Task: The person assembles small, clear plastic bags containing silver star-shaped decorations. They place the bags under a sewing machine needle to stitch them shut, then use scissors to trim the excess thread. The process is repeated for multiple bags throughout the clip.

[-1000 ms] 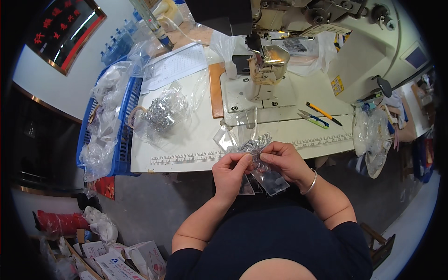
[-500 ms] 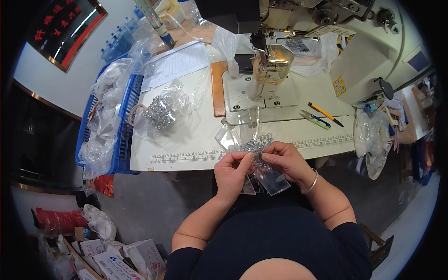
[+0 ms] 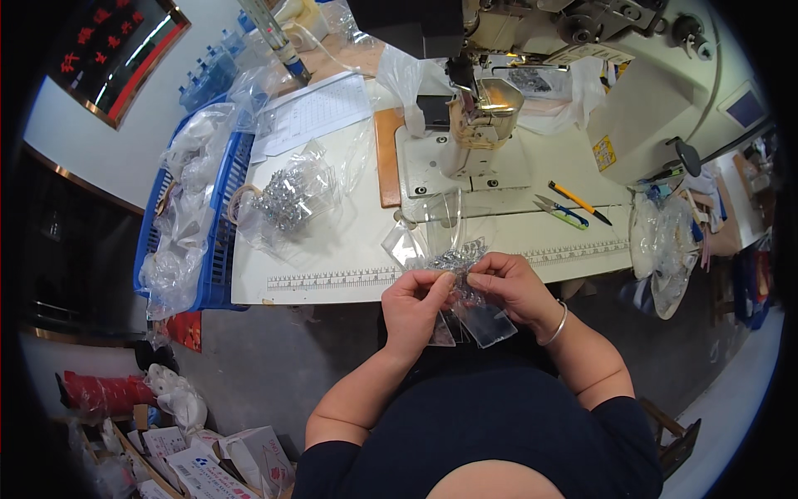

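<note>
At the front edge of the white sewing table (image 3: 332,288), both my hands pinch a bundle of clear plastic strips with a silvery, glittering middle (image 3: 460,256). My left hand (image 3: 416,301) holds its left side between thumb and forefinger. On the other side my right hand (image 3: 514,287), with a bangle at the wrist, grips it the same way. Clear flaps of the bundle stick up toward the machine, and others hang below my fingers over the table edge. What lies exactly between the fingertips is too small to make out.
The sewing machine (image 3: 486,125) stands just beyond my hands. Thread snips (image 3: 562,212) and a yellow pencil (image 3: 579,203) lie to the right. A similar silvery plastic bundle (image 3: 295,198) sits at left, beside a blue basket (image 3: 218,212) of plastic. A printed ruler (image 3: 332,280) runs along the front.
</note>
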The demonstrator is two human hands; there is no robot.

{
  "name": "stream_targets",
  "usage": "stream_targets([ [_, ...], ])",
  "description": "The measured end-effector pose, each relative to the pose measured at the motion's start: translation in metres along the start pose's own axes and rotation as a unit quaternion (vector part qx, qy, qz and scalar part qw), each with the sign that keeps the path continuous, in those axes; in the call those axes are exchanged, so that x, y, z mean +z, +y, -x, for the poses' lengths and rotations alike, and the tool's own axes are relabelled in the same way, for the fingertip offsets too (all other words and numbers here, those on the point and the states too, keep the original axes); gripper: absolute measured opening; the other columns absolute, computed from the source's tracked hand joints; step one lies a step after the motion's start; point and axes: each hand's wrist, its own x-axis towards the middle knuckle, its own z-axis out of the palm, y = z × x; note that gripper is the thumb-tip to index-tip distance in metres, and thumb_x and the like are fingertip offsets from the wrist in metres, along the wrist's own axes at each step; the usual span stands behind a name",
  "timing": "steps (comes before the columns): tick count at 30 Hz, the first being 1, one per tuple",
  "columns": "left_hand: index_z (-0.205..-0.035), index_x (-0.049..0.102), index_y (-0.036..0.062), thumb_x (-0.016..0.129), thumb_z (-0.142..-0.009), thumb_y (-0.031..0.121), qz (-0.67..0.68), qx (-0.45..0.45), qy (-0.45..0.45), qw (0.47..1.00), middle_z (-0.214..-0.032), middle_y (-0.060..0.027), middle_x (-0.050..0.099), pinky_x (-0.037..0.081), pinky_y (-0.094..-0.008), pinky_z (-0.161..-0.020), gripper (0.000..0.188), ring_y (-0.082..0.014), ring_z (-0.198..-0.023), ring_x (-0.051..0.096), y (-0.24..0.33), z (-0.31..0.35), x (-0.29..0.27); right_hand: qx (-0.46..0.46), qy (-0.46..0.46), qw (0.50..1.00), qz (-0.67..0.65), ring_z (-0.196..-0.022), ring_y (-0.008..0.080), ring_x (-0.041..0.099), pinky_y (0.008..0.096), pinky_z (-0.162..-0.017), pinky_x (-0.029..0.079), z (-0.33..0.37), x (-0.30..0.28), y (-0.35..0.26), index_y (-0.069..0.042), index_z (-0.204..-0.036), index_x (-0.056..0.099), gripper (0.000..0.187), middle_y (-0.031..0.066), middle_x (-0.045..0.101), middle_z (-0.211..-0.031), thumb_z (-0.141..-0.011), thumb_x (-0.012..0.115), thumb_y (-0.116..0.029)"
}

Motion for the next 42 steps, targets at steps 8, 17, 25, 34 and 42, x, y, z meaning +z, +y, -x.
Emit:
stream_targets([
  [8, -0.083, 0.061, -0.0017, 0.065, -0.083, 0.003, 0.005, 0.001, -0.002, 1.0, -0.071, -0.0069, 0.063, 0.047, -0.0201, -0.054, 0.006, -0.0089, -0.059, 0.058, 0.001, 0.0, 0.001, -0.006, -0.004, 1.0, 0.01, -0.065, 0.0068, 0.054, 0.0209, -0.061, 0.046, -0.001, -0.003, 0.002, 0.001, -0.089, 0.062, 0.009, 0.0022, 0.061, -0.075, -0.084, 0.063, -0.007],
  [17, -0.081, 0.061, -0.0011, 0.068, -0.08, 0.002, -0.045, 0.013, 0.007, 0.999, -0.07, -0.0047, 0.063, 0.046, -0.0178, -0.054, 0.007, -0.0064, -0.057, 0.055, 0.004, -0.003, 0.0, -0.017, -0.009, 0.997, 0.074, -0.072, 0.0083, 0.059, 0.0219, -0.066, 0.048, 0.0, -0.003, -0.008, 0.001, -0.088, 0.063, 0.01, 0.0047, 0.064, -0.078, -0.083, 0.065, -0.008],
  [25, -0.076, 0.056, 0.0023, 0.066, -0.079, -0.002, -0.044, 0.104, -0.042, 0.993, -0.085, -0.0044, 0.061, 0.047, -0.0192, -0.062, 0.012, -0.0058, -0.074, 0.055, 0.007, -0.009, -0.003, -0.018, -0.04, 0.997, 0.064, -0.072, 0.0076, 0.058, 0.0217, -0.067, 0.048, -0.002, -0.004, -0.01, 0.002, -0.09, 0.063, 0.013, 0.0038, 0.065, -0.081, -0.083, 0.065, -0.008],
  [34, -0.104, 0.053, -0.0024, 0.06, -0.079, -0.003, 0.094, -0.068, -0.145, 0.983, -0.094, -0.0084, 0.06, 0.048, -0.024, -0.074, 0.026, -0.0126, -0.082, 0.059, 0.015, -0.016, -0.01, -0.018, -0.087, 0.981, 0.17, -0.072, 0.0059, 0.056, 0.0209, -0.067, 0.045, -0.002, -0.006, -0.024, 0.001, -0.09, 0.063, 0.012, 0.0008, 0.063, -0.079, -0.082, 0.064, -0.009],
  [42, -0.094, 0.057, -0.0006, 0.059, -0.081, -0.003, 0.119, -0.043, -0.113, 0.985, -0.086, -0.0028, 0.059, 0.043, -0.0202, -0.069, 0.013, -0.0071, -0.075, 0.053, 0.0, -0.019, -0.01, -0.173, -0.027, 0.938, 0.298, -0.067, 0.0084, 0.057, 0.026, -0.064, 0.047, -0.003, 0.01, -0.052, 0.001, -0.091, 0.064, 0.017, 0.0027, 0.064, -0.073, -0.08, 0.067, -0.011],
])
